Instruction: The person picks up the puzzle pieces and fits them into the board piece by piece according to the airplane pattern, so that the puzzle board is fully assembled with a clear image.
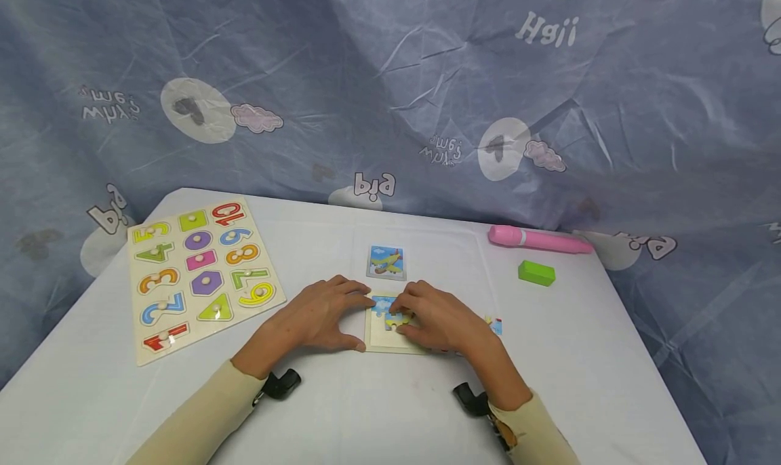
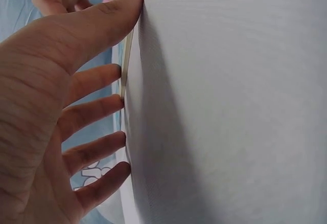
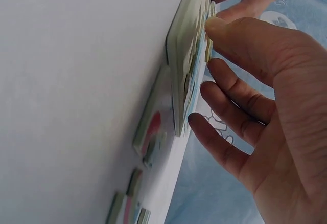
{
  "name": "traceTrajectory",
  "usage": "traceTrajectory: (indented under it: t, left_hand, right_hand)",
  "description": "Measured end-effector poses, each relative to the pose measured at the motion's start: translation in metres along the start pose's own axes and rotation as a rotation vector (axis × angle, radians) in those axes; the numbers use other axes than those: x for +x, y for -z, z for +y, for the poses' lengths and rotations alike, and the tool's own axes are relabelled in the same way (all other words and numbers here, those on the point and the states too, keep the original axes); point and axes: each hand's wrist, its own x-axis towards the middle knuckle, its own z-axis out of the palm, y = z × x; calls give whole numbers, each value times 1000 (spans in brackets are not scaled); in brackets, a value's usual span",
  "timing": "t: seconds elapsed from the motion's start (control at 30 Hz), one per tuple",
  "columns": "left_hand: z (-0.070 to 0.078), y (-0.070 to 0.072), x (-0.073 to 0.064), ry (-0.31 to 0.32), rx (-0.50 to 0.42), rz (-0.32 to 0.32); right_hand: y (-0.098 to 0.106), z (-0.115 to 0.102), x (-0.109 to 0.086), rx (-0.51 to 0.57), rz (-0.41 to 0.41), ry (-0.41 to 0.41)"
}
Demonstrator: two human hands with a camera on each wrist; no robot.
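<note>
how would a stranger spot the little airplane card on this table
On the white table, find the partly filled puzzle tray under the right hand. Just beyond it lies the small airplane card, yellow-green on blue. Unlike the tray's unfinished picture, its image is whole.

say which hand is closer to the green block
Right. The right hand is over the puzzle board, with the green block beyond it to the right; the left hand is at the board's left edge, farther away.

Soft head-view light, dimmer wrist views, blurry-edged shadow across tabletop (image 2: 245,106)
</note>
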Motion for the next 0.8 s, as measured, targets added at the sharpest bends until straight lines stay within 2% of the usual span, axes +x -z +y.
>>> traceTrajectory:
  t: [0.8]
  left_hand:
    - [-1, -1, 0, -5, -5, 11]
  right_hand:
    - [-8, -8, 9, -57, 18, 75]
